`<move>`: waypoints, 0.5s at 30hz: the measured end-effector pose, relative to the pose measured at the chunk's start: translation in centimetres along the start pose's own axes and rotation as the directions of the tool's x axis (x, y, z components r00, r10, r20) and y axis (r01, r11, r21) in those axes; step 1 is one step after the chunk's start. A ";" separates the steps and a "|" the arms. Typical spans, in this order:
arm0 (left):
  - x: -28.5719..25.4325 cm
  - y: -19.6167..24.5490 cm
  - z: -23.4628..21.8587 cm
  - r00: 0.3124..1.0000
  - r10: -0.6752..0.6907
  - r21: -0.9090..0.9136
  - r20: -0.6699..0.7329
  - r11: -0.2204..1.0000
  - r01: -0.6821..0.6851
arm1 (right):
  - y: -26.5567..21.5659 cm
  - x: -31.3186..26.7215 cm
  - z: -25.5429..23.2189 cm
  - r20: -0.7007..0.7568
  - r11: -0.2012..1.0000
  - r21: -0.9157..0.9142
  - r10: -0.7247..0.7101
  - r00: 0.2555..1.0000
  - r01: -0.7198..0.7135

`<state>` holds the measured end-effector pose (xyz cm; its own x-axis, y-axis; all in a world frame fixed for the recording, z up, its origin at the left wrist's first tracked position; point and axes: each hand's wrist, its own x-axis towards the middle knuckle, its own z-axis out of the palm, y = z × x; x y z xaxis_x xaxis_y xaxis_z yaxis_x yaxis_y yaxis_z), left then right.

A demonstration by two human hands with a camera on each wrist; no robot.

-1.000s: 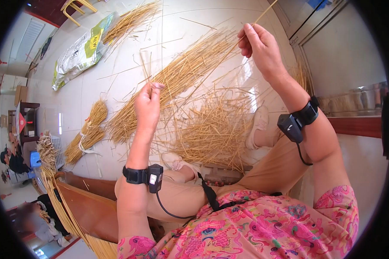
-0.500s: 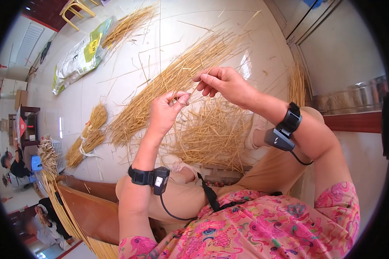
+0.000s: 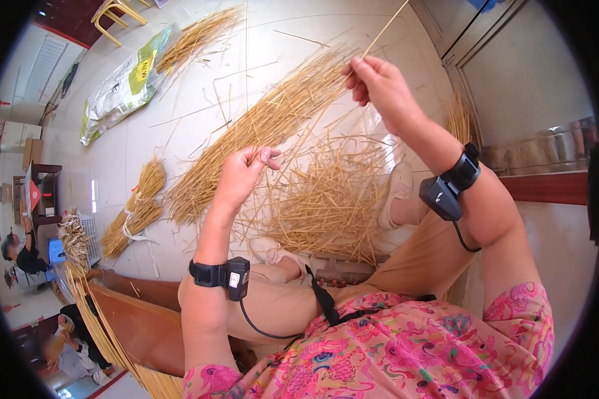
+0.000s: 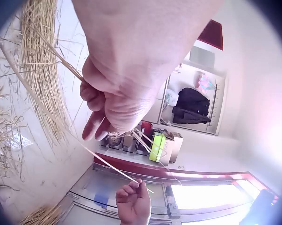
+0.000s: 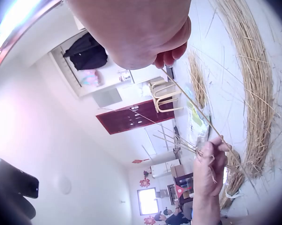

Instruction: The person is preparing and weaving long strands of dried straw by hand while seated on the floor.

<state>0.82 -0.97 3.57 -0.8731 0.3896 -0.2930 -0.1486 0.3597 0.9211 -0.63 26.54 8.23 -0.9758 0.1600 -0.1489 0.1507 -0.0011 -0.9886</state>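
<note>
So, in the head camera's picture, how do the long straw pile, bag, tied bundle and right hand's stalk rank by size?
Long straw pile
Bag
Tied bundle, only somewhat smaller
Stalk in right hand

A: Hands?
B: Right hand [image 3: 384, 92] pinches a thin yellow straw stalk [image 3: 387, 29]; left hand [image 3: 242, 175] hovers over the long golden straw pile [image 3: 273, 123].
A: Around?
B: Tangled golden straw heap [image 3: 326, 209] by pale shoes [image 3: 399, 187]; white-and-green plastic bag [image 3: 116, 100], upper left.

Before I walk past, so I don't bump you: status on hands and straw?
Right hand pinching one long stalk. Left hand pinching a few straws. Loose straw heap between shoes. Nothing seen blocking either hand.
</note>
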 end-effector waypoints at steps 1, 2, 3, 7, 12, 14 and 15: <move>0.0 -0.1 -0.1 0.999 -0.019 0.008 0.026 1.000 0.019 | -0.5 0.2 -0.5 -0.028 1.000 0.016 -0.009 1.000 0.010; -0.1 -0.2 0.0 0.999 -0.007 0.002 0.031 1.000 0.007 | -0.9 0.3 -0.8 -0.042 1.000 0.020 -0.020 0.999 0.021; -0.1 -0.4 0.1 0.999 0.004 -0.004 0.036 1.000 -0.004 | -1.2 0.3 -1.0 -0.054 0.999 0.021 -0.024 0.998 0.025; -0.5 1.0 0.4 0.990 -0.054 -0.062 0.132 0.996 0.063 | -1.5 0.7 -1.5 -0.089 0.998 0.010 -0.056 0.994 0.057; -0.5 0.7 0.4 0.982 -0.019 -0.155 0.186 0.987 0.049 | -1.6 0.9 -1.9 -0.146 0.998 0.011 -0.057 0.988 0.059; -0.4 0.5 0.6 0.985 -0.015 -0.174 0.171 0.984 0.045 | -1.6 0.8 -1.7 -0.096 1.000 -0.009 -0.030 0.995 0.029; -0.3 0.4 0.7 0.987 -0.019 -0.186 0.161 0.981 0.049 | -1.5 0.6 -1.5 -0.070 1.000 -0.019 -0.015 0.997 0.014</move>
<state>1.35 -0.37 3.84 -0.7842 0.5137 -0.3480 -0.2753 0.2144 0.9371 -1.26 28.07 9.68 -0.9645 0.2288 -0.1317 0.1400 0.0200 -0.9900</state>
